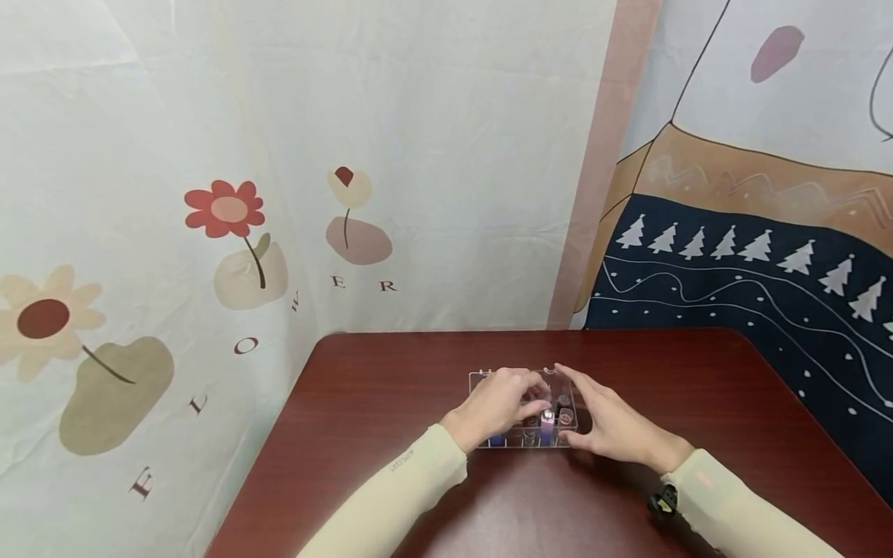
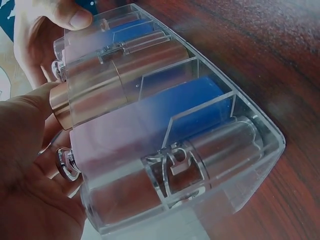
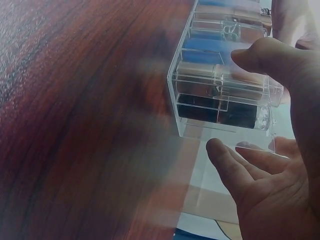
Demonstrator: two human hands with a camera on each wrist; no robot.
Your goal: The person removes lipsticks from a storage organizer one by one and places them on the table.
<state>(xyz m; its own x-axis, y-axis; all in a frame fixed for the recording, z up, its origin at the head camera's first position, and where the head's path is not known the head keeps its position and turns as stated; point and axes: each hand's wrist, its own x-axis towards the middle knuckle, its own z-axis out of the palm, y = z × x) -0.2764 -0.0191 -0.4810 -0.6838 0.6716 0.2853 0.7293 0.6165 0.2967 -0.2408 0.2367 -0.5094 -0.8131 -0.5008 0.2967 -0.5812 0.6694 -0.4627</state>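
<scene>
A clear acrylic lipstick organizer point(image 1: 518, 447) stands on the table, divided into slots. My left hand point(image 1: 497, 403) reaches over it from above, its thumb and fingers at the end of a rose-gold lipstick tube point(image 2: 92, 100) that sticks out past its neighbours. Beside that tube sits a pink-to-blue lipstick tube point(image 2: 145, 130) with a silver ring on top; a clear tube point(image 2: 165, 175) fills the end slot. My right hand point(image 1: 610, 422) spans the organizer's right side, thumb against the front and fingers toward the back corner. A dark tube point(image 3: 217, 111) stands in the right-end slot.
The organizer is on a reddish-brown wooden table point(image 1: 391, 387). Behind the table hangs a pale cloth point(image 1: 446, 155) printed with flowers, and to the right a navy cloth point(image 1: 670, 271) with white trees. A dark watch-like band point(image 1: 663, 502) is at the right wrist.
</scene>
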